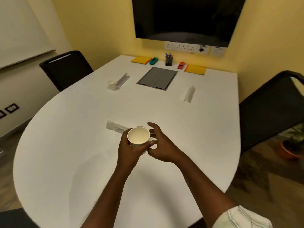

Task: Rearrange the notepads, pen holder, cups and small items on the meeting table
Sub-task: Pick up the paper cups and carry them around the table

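Note:
My left hand grips a white paper cup above the white meeting table, its mouth facing me. Just right of the cup, my right hand hovers with fingers spread and relaxed, holding nothing. A folded name card lies behind the cup. Another paper cup stands at the far left beside a name tent. Along the far edge sit two yellow notepads, a black pen holder, a green tape dispenser and a red stapler.
A grey cable hatch is set into the table's far middle. A third name tent stands at the right. Black chairs flank the table. A dark screen hangs on the yellow wall above sockets.

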`<act>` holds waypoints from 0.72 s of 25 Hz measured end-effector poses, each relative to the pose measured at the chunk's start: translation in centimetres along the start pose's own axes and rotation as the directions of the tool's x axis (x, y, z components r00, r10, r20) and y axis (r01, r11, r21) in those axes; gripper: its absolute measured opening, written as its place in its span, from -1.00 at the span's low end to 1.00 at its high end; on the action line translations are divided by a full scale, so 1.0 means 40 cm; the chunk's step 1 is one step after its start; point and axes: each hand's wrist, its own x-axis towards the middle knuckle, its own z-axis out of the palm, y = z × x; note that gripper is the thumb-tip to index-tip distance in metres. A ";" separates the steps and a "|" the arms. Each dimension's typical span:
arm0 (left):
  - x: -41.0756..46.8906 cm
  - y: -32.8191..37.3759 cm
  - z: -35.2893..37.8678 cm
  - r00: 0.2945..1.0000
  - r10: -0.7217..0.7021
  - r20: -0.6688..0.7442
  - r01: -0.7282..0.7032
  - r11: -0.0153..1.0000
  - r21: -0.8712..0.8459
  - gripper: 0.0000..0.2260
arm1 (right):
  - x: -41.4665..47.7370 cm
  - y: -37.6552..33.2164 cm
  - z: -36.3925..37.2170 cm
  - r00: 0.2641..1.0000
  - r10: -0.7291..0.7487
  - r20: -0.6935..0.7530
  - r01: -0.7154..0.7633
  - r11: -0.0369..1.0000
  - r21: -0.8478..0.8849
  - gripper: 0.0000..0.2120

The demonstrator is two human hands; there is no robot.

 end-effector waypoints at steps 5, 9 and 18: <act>-0.097 0.042 0.079 0.983 -0.018 0.183 0.022 1.000 -0.020 -0.47 | -0.180 -0.023 -0.037 0.988 0.042 -0.147 -0.036 0.999 0.038 -0.21; -0.174 0.096 0.168 0.951 0.003 0.309 0.007 0.999 -0.032 -0.43 | -0.294 -0.008 -0.115 0.959 0.035 -0.282 -0.034 0.999 0.009 -0.22; -0.338 0.181 0.462 0.936 -0.103 0.336 0.153 0.980 -0.127 -0.44 | -0.519 0.086 -0.381 0.939 0.010 -0.344 -0.028 0.998 -0.047 -0.20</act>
